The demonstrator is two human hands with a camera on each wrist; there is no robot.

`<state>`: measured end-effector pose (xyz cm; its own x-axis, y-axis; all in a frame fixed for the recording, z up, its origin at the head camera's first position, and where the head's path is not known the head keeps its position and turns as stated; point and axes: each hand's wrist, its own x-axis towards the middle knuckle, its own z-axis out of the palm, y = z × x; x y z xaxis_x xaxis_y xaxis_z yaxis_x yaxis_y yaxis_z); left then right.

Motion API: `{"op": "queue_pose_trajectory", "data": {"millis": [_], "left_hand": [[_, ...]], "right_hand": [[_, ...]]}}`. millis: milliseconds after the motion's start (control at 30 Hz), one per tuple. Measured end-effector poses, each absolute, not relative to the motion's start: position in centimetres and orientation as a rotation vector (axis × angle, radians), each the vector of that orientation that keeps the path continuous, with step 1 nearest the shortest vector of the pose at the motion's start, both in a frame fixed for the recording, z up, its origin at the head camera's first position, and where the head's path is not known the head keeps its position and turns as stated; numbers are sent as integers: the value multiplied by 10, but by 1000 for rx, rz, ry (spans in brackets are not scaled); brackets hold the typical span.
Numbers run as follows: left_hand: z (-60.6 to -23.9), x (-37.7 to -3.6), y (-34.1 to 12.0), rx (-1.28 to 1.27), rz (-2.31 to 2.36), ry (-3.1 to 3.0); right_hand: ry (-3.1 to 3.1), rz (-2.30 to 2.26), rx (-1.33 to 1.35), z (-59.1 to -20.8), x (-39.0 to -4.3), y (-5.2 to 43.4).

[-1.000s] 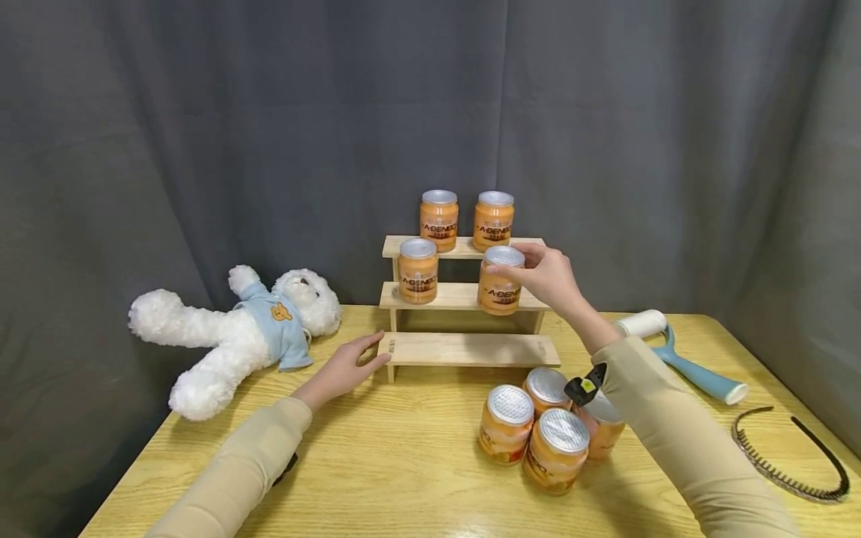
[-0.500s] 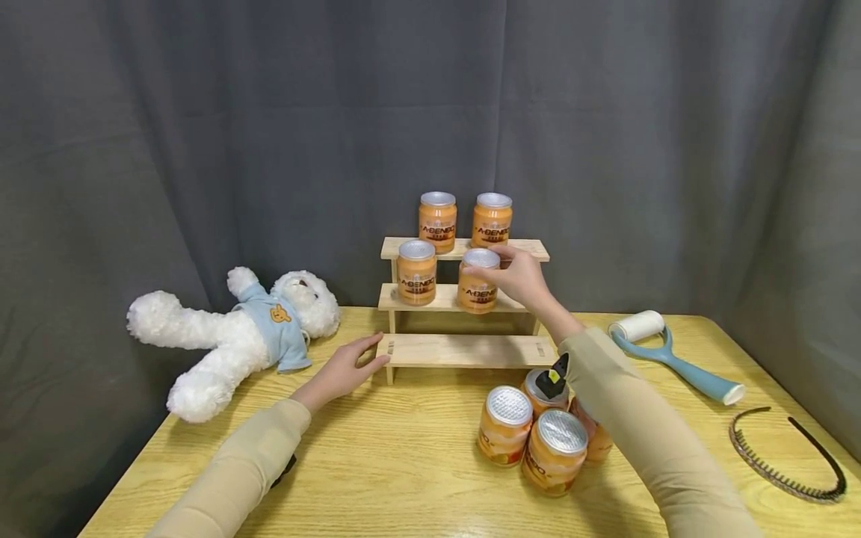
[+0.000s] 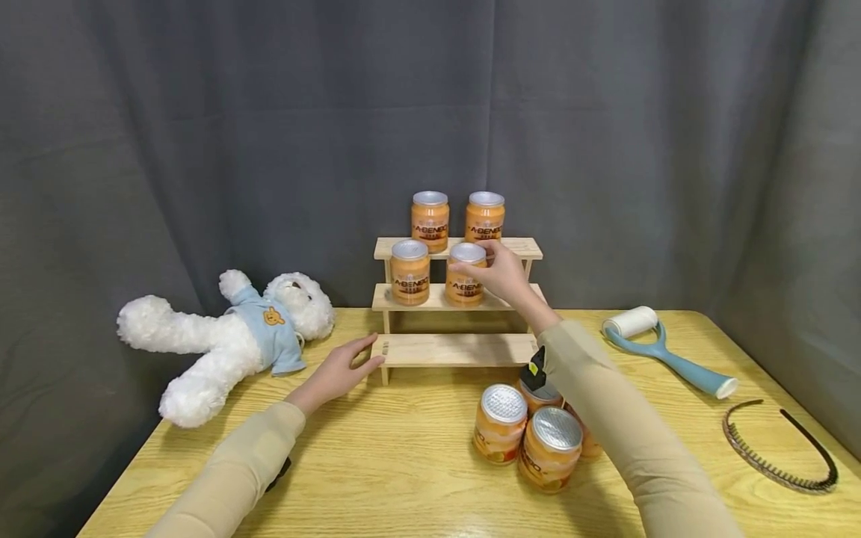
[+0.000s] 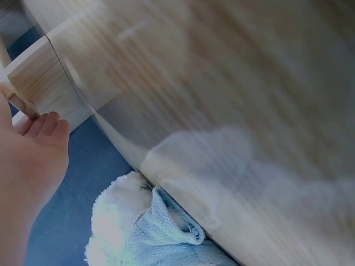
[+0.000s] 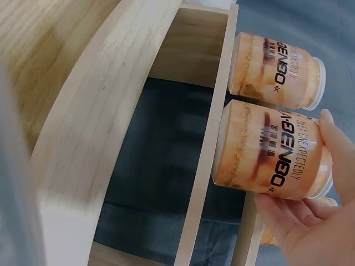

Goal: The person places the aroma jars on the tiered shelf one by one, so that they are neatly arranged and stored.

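Gripped jar partly behind right hand

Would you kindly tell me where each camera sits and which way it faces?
On the head: facing forward and down at the tiered wooden stand; left hand, right hand and sleeves show.
On the left wrist: facing past that hand to the stand's end, the white plush bear near the bottom; that hand shows.
On the right wrist: facing across the stand at the held jar; the right hand shows, gripping it.
Shared: the head and right wrist views both show the held jar and a neighbouring jar.
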<state>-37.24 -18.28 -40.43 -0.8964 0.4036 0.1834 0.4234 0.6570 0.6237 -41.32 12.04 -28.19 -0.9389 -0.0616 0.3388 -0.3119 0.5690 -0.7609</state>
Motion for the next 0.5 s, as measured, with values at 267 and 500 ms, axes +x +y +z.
{"op": "queue_pose_trajectory", "data": {"millis": [267, 500], "left_hand": [[-405, -373, -184, -705, -1073, -2823], [-405, -372, -183, -721, -1078, -2816]], "right_hand": [[-2546, 1291, 296, -280, -418, 115], [-2530, 1315, 274, -281, -419, 113]]}}
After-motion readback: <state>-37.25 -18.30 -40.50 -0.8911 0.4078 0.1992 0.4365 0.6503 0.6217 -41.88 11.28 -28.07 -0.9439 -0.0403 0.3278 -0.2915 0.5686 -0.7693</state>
